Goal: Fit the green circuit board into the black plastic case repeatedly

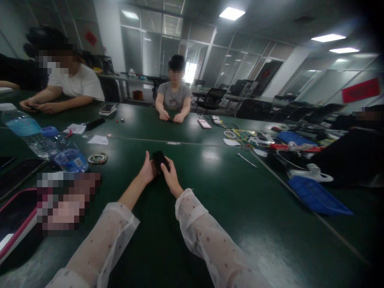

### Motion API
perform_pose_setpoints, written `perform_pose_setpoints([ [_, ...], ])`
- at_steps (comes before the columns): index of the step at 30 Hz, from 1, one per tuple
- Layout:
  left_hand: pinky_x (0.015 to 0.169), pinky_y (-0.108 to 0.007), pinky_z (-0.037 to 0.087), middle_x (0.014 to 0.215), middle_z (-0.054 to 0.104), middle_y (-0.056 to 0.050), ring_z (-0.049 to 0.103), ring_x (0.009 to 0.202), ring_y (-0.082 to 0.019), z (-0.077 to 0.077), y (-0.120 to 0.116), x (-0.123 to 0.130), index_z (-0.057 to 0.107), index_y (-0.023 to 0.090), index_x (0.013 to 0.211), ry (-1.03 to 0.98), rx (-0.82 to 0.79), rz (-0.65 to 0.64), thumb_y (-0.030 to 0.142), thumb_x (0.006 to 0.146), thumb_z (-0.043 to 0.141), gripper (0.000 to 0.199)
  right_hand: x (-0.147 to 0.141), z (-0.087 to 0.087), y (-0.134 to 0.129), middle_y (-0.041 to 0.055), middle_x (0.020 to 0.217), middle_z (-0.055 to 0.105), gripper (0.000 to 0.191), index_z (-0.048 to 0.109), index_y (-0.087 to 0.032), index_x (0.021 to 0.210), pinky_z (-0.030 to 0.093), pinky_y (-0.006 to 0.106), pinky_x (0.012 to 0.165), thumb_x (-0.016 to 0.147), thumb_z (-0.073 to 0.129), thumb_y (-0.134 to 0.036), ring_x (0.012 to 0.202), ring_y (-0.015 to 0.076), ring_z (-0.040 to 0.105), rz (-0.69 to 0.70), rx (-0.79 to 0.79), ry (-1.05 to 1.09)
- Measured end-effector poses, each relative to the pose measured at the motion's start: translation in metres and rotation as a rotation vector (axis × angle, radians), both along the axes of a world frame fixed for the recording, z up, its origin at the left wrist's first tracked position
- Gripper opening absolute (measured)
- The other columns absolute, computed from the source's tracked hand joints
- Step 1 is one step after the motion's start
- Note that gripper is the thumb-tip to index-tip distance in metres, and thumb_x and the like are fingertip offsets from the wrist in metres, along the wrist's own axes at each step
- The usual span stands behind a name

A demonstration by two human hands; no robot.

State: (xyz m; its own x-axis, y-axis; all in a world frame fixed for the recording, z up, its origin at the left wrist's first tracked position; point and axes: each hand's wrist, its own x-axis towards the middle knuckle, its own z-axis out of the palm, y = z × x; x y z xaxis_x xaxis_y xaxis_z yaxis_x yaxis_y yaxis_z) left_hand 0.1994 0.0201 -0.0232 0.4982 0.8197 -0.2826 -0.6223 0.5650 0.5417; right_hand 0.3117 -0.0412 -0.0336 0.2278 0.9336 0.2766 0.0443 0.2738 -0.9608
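Observation:
A small black rectangular object [161, 161] is held up over the green table between my two hands; its exact kind cannot be made out. My right hand [171, 175] grips its right side, with the thumb across its near face. From the left, my left hand [148, 170] supports the same object, its thumb sticking up apart from it and its other fingers partly hidden behind. Left of my hands, a beaded bracelet [98, 159] lies on the table [144, 236]. An open-ended wrench [247, 160] rests farther off to the right.
Water bottles [67, 154] and a pink-edged phone-like device [19, 218] crowd the left side. To the right are a blue plastic tray [318, 196], tangled cables [240, 136] and tools. Across the table sit a person in grey [174, 96] and one in white [78, 82].

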Motion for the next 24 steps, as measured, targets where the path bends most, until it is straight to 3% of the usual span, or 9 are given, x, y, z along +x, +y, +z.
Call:
perform_pose_setpoints([
  [2,0.082,-0.035,0.053,0.093,0.07,-0.015,0.067,0.09,-0.026,-0.003,0.002,0.0,0.064,0.011,0.105,-0.004,-0.016,-0.007,0.071,0.084,0.035,0.07,-0.006,0.002,-0.007,0.0074,0.129,0.052,0.044,0.048,-0.025,0.129,0.037,0.043,0.106,0.086,0.054,-0.032,0.122,0.0223,0.048,-0.008,0.094,-0.307],
  [4,0.086,-0.038,0.052,0.1,0.069,-0.018,0.066,0.096,-0.028,-0.009,0.005,0.0,0.063,0.009,0.109,-0.029,-0.027,-0.011,0.073,0.083,0.033,0.075,-0.011,0.004,-0.012,0.0097,0.126,0.051,0.049,0.042,-0.025,0.135,0.041,0.043,0.102,0.088,0.052,-0.03,0.117,0.0229,0.051,0.0,0.111,-0.518],
  [9,0.093,-0.041,0.049,0.111,0.066,-0.021,0.063,0.107,-0.029,-0.02,0.012,-0.001,0.059,0.007,0.117,-0.131,0.001,0.032,0.07,0.085,0.03,0.077,-0.017,0.006,-0.017,0.0133,0.121,0.05,0.054,0.035,-0.024,0.141,0.049,0.044,0.093,0.089,0.049,-0.027,0.109,0.025,0.055,-0.063,0.102,-0.772],
  [16,0.097,-0.044,0.046,0.114,0.065,-0.021,0.061,0.11,-0.03,-0.021,0.011,-0.004,0.055,0.006,0.124,-0.216,0.023,0.006,0.071,0.086,0.024,0.082,-0.018,0.012,-0.021,0.0135,0.122,0.049,0.055,0.027,-0.023,0.145,0.047,0.044,0.095,0.092,0.043,-0.028,0.113,0.0247,0.052,-0.129,0.156,-0.781],
  [21,0.088,-0.04,0.052,0.098,0.071,-0.016,0.067,0.097,-0.028,-0.024,0.016,-0.009,0.057,0.009,0.121,-0.131,-0.07,0.05,0.062,0.089,0.035,0.066,-0.012,0.016,-0.023,0.0144,0.126,0.047,0.057,0.022,-0.019,0.145,0.045,0.042,0.098,0.094,0.042,-0.031,0.117,0.0229,0.049,-0.27,0.241,-0.66],
  [24,0.085,-0.04,0.053,0.101,0.069,-0.018,0.067,0.096,-0.028,-0.021,0.019,-0.013,0.053,0.005,0.125,-0.233,-0.052,0.047,0.055,0.092,0.031,0.064,0.002,0.017,-0.02,0.0152,0.126,0.047,0.056,0.024,-0.017,0.143,0.044,0.043,0.099,0.093,0.043,-0.032,0.119,0.0231,0.047,-0.363,0.287,-0.643],
])
